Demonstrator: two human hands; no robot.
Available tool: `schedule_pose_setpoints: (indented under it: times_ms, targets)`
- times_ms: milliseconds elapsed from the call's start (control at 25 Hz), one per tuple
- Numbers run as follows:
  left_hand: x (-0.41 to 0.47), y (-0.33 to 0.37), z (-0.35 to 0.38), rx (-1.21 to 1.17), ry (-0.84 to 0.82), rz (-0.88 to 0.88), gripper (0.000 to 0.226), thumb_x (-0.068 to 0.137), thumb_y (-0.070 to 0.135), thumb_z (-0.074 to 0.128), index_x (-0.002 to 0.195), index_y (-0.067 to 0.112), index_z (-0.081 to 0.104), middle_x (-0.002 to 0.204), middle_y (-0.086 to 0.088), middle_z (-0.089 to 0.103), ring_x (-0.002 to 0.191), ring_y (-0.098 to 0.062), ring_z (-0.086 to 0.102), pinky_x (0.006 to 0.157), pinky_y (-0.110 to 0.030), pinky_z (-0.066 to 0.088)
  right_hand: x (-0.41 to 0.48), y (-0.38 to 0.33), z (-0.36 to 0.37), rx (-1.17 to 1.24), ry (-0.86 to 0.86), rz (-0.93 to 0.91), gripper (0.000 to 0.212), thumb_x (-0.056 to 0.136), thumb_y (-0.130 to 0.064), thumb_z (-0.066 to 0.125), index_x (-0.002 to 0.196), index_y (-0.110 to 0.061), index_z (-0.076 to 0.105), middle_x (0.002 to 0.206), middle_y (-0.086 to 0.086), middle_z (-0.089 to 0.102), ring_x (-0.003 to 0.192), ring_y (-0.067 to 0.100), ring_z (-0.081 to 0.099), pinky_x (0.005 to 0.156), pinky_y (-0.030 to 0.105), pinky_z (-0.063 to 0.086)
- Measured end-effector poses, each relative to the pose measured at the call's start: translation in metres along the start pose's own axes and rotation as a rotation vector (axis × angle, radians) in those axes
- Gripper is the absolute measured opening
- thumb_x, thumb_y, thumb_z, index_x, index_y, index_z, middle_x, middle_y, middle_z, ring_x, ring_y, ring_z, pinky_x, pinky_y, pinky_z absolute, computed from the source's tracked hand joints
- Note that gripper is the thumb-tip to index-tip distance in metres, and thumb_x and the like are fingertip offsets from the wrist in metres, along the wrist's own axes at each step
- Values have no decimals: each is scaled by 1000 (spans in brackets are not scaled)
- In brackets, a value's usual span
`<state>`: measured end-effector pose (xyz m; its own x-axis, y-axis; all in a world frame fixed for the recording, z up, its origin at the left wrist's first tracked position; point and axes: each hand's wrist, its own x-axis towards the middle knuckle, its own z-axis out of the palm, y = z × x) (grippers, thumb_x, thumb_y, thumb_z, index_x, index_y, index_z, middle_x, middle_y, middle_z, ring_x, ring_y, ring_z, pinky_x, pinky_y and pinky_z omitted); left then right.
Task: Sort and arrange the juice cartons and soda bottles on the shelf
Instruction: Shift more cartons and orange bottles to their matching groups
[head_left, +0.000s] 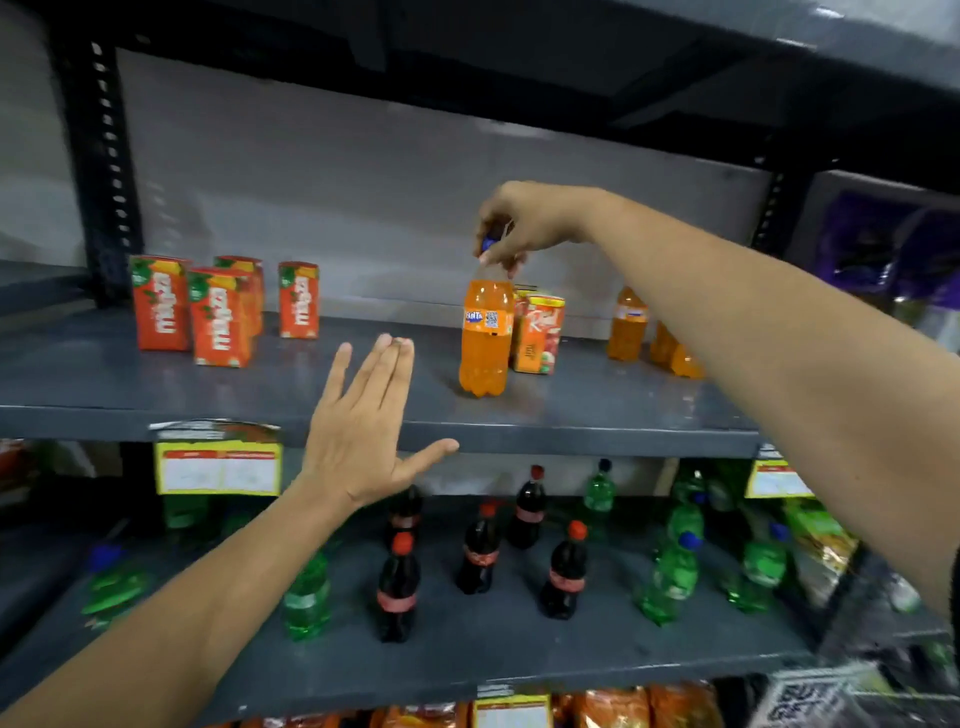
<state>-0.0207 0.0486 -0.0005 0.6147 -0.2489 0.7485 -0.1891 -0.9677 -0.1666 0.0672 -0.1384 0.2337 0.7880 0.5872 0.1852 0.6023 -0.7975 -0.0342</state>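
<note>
My right hand (524, 223) grips the blue cap of an orange soda bottle (484, 338) that stands upright on the grey shelf (363, 421), near its middle. Right behind the bottle stand two juice cartons (537, 332). Several orange juice cartons (221, 314) stand in a loose group at the shelf's left. Three more orange soda bottles (627, 325) stand at the right, partly hidden by my right forearm. My left hand (363, 431) hovers flat and open in front of the shelf edge, fingers together, touching nothing.
The lower shelf (467, 654) holds dark cola bottles (480, 551) in the middle and green soda bottles (670, 577) on both sides. Yellow price tags (218, 470) hang from the upper shelf's front edge. Black uprights (104, 156) frame the shelf. Snack packets fill the bottom row.
</note>
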Motion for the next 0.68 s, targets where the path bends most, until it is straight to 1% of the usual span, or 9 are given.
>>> schedule_pose_setpoints:
  times_ms: [80,120,200,280,360,520,560,600,680]
  targets:
    - [20,53,8,-26,8,22,101,83,76,24,144,-4,29,149,-19,38,142,-28,29,117,-52,13,-27,44,-10,-47,7,37,20,83,-22,68,99,-11,66,96,9,70,80,17,70,64,21,53]
    - [29,75,11,-30,9,22,102,83,77,24,145,-4,29,149,-18,38,142,-27,29,117,-53,13,-38,63,-13,-50,13,60,18,83,-22,68,98,-12,66,97,8,69,82,17,70,65,20,53]
    - [46,109,17,-23,6,9,103,82,78,22,145,-3,28,150,-18,37,143,-26,28,117,-53,13,-55,99,-19,-60,28,102,16,84,-20,67,98,-13,66,97,7,69,80,15,69,65,19,52]
    - [59,134,22,8,6,-2,104,82,80,20,146,-2,26,151,-17,35,143,-25,27,118,-52,10,-67,133,-26,-103,60,136,20,84,-19,66,102,-10,66,97,6,68,77,13,66,66,18,49]
    - [64,142,27,53,-12,-26,105,82,80,20,146,-3,26,151,-18,35,143,-26,27,119,-51,7,-71,158,-31,-130,74,158,22,85,-19,66,104,-8,66,96,7,68,75,12,64,65,19,48]
    - [65,143,29,106,-32,-49,105,81,81,19,144,-3,32,148,-19,39,140,-27,33,119,-51,6,-71,194,-36,-145,144,222,17,84,-21,65,98,-12,63,91,6,66,69,8,61,56,17,42]
    - [65,144,28,111,-37,-52,105,81,80,19,143,-3,33,148,-19,40,140,-27,34,119,-51,7,-69,199,-34,-128,150,242,16,85,-20,65,98,-12,63,87,4,66,70,9,62,55,18,42]
    - [66,146,27,115,-42,-55,104,81,80,19,143,-3,33,148,-18,41,140,-27,34,119,-51,8,-67,204,-29,-119,140,254,17,85,-19,65,99,-10,63,85,4,66,72,13,65,56,19,43]
    - [66,147,25,122,-53,-62,104,81,80,18,143,-2,33,148,-18,41,140,-26,34,118,-52,10,-62,210,-14,-151,108,255,22,86,-17,64,104,-6,63,91,9,67,78,20,66,64,24,48]
